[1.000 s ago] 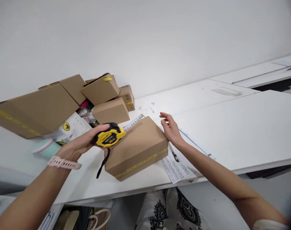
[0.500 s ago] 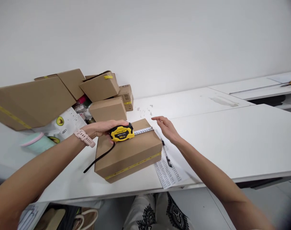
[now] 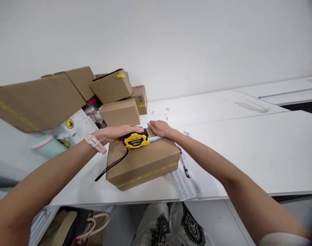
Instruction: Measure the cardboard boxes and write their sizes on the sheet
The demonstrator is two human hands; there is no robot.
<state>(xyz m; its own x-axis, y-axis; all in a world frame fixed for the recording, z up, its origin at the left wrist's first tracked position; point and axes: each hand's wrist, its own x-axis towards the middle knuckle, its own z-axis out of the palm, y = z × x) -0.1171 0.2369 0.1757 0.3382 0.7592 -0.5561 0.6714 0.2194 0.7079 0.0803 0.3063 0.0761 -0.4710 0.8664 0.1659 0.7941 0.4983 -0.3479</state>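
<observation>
A closed brown cardboard box [image 3: 145, 157] with yellow tape along its front lies on the white table before me. My left hand [image 3: 117, 132] is closed round a yellow and black tape measure [image 3: 135, 139], which rests on the box top. Its short white blade [image 3: 156, 138] runs right across the box, its end hidden behind my right forearm. A black wrist strap [image 3: 112, 164] trails from the case to the left. My right hand [image 3: 159, 127] lies at the far edge of the box, beside the case, fingers extended leftward and partly hidden.
Several cardboard boxes [image 3: 120, 112] are piled at the back left against the wall. Near them are a mint cup [image 3: 47, 146] and avocado-printed packaging [image 3: 80, 124]. Right of the box lie a printed sheet [image 3: 185, 184] and a pen [image 3: 186, 168]. Bags [image 3: 68, 225] sit below the table edge.
My right hand has moved left from the box's right side, over the blade, to the far edge near the tape case. My left hand keeps its hold. The view has shifted slightly.
</observation>
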